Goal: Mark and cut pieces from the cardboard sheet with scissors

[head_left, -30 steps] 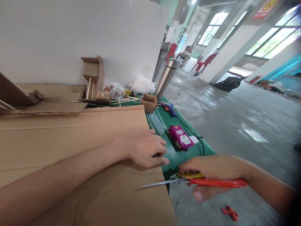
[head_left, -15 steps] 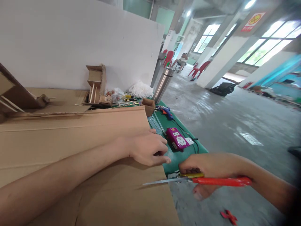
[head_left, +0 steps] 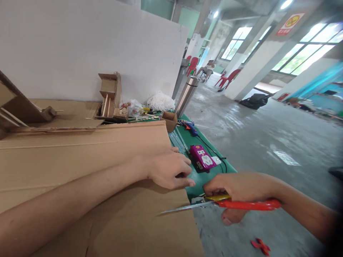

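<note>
- Since half a second ago my right hand (head_left: pixel 238 192) has lifted a touch and pushed the scissors (head_left: pixel 214 205) a little further left, so the blade tip now reaches further in over the cardboard sheet (head_left: pixel 80 160); my left hand (head_left: pixel 168 169) has not shifted.
- My right hand is closed round the red handles, thumb under, fingers over; the blades look drawn together into one thin line.
- My left hand lies flat, palm down, on the sheet's right edge just above the blades, pinning it; it grips nothing.
- The sheet runs from under my left palm away to the left, over the green table (head_left: pixel 211 175).
- As I judge it, the cut has only just entered at the edge; nearly the whole width is left.
- Beyond my left hand: purple power strip (head_left: pixel 203 157), glue gun (head_left: pixel 189 125), small cardboard box (head_left: pixel 169 120), steel flask (head_left: pixel 187 95).
- The cut line is hidden beneath the blades, and my right forearm runs out of view.
</note>
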`<state>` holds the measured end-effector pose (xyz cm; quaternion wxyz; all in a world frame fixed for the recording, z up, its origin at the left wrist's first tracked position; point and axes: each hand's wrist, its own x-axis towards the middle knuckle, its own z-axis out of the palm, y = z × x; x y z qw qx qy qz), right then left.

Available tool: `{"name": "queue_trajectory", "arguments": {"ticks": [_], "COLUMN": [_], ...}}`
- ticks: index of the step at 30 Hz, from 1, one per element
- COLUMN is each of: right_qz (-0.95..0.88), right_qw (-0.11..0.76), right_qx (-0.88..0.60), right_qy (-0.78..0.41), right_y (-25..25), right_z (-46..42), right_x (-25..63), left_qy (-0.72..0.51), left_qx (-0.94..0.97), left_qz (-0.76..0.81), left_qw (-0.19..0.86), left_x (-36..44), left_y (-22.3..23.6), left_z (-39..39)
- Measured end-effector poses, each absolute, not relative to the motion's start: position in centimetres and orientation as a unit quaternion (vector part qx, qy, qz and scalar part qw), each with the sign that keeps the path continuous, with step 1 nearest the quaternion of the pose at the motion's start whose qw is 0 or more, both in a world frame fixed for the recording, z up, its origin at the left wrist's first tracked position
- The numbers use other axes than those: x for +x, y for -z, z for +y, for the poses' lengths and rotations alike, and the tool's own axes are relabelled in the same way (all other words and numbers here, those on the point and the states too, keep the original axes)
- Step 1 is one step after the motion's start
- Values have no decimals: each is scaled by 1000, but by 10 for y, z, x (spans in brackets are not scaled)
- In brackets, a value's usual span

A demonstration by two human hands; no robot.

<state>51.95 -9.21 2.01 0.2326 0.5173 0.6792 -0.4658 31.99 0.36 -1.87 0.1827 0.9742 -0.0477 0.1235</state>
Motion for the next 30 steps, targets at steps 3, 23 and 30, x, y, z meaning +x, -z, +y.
{"name": "queue_trajectory", "arguments": {"ticks": [3, 23, 30], "right_qz": [680, 660, 665], "right_qw": [229, 248, 245], "right_qx": [510, 526, 512], "right_qy": [474, 475, 485], "right_y": [-21, -16, -19], "right_z": [-92, -91, -92], "right_x": [519, 520, 517], "left_qy": [-127, -125, -126], "left_qx": [974, 975, 975], "left_qz": [-48, -47, -49], "left_qw": [181, 178, 177], "left_x": [320, 320, 319], "left_y": [20, 23, 24], "left_z": [4, 4, 3]}}
